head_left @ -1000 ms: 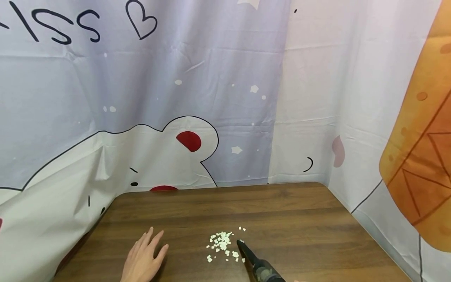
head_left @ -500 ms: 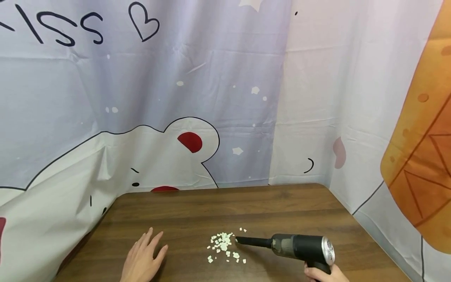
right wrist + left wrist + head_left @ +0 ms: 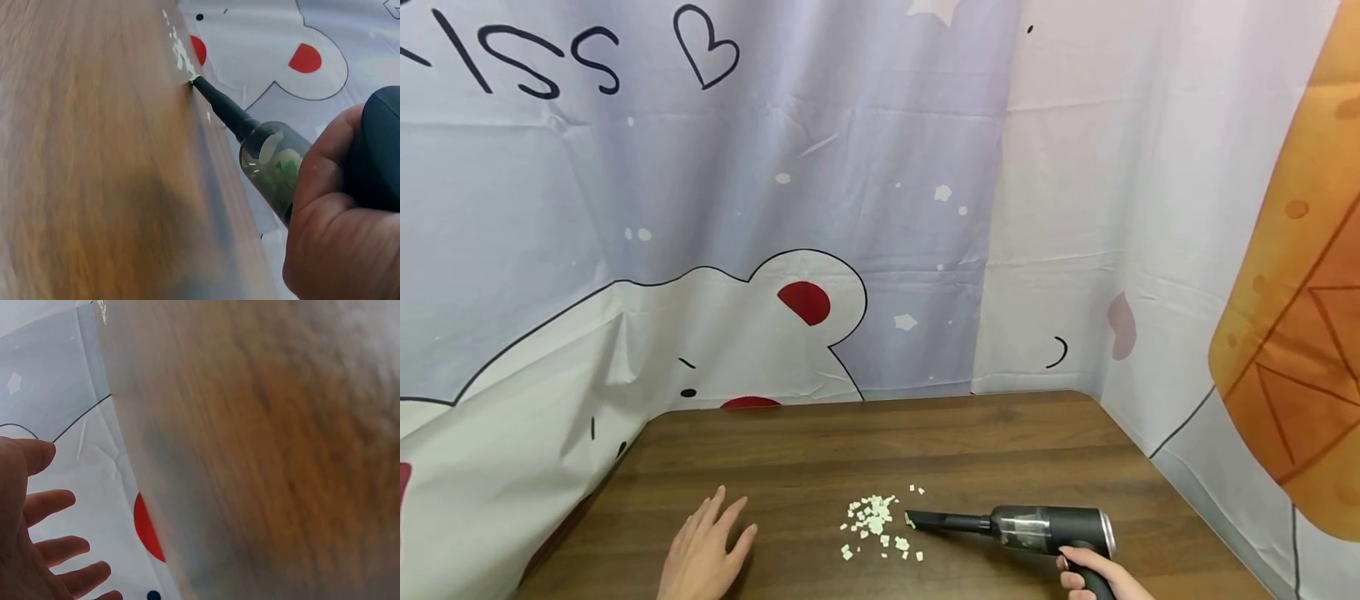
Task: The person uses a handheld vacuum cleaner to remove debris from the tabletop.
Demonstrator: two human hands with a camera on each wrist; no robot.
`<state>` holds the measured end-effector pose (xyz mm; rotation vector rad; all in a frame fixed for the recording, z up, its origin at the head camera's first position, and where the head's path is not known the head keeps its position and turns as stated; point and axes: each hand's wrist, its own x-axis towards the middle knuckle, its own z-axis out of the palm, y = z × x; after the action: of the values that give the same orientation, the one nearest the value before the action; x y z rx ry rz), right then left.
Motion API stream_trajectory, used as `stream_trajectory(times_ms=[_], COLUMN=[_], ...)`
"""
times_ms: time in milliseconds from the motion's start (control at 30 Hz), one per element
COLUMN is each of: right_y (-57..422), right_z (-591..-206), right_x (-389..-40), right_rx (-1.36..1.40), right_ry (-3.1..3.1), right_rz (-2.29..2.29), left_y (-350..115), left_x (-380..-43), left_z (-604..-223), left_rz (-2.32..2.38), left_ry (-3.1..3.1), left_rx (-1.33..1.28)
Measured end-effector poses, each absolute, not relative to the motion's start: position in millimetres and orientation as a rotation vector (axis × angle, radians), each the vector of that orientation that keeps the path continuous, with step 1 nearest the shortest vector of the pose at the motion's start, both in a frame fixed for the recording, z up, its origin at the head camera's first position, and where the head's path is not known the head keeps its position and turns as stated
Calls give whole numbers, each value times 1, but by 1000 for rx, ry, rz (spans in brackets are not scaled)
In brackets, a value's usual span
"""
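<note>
My right hand (image 3: pixel 1101 571) grips the handle of a black handheld vacuum (image 3: pixel 1060 529), its fingers curled round it. The narrow nozzle points left, its tip just right of a loose pile of small white paper bits (image 3: pixel 874 515). A pale bit shows at the nozzle tip (image 3: pixel 195 80) in the right wrist view. Through the clear dust cup (image 3: pixel 275 164), whitish and green matter is visible. Left of the pile, my left hand (image 3: pixel 703 546) is palm down over the table with fingers spread, holding nothing. The left wrist view shows those fingers (image 3: pixel 59 547) apart and straight.
The brown wood-grain table (image 3: pixel 820 450) has rounded far corners. Behind it hangs a printed curtain (image 3: pixel 910 250), whose fabric also runs down both sides. A few stray white bits (image 3: pixel 916 489) lie behind and in front of the pile.
The vacuum has swung from a slanted pose to nearly level across the table, bringing the right hand into view. Its nozzle tip has shifted slightly right and nearer. The left hand stays put.
</note>
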<state>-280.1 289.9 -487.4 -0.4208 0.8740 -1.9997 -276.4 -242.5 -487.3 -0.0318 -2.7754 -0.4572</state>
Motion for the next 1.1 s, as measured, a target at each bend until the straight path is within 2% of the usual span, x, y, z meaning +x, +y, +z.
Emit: stream_trajectory(times_ms=[167, 533, 967, 1100], right_y=[292, 281, 290, 288], right_z=[-486, -467, -466, -466], right_x=[-276, -255, -253, -259], right_rx=[-370, -196, -300, -222], right_ry=[987, 1675, 1556, 1383], right_rz=[-2025, -2028, -2041, -2124], left_y=[-243, -244, -246, -245], left_x=[-276, -276, -276, -276], left_z=[-487, -488, -482, -482], left_rz=[-452, -455, -404, -419], left_ry=[-2772, -2741, -2651, -2686], left_rx=[-40, -54, -110, -93])
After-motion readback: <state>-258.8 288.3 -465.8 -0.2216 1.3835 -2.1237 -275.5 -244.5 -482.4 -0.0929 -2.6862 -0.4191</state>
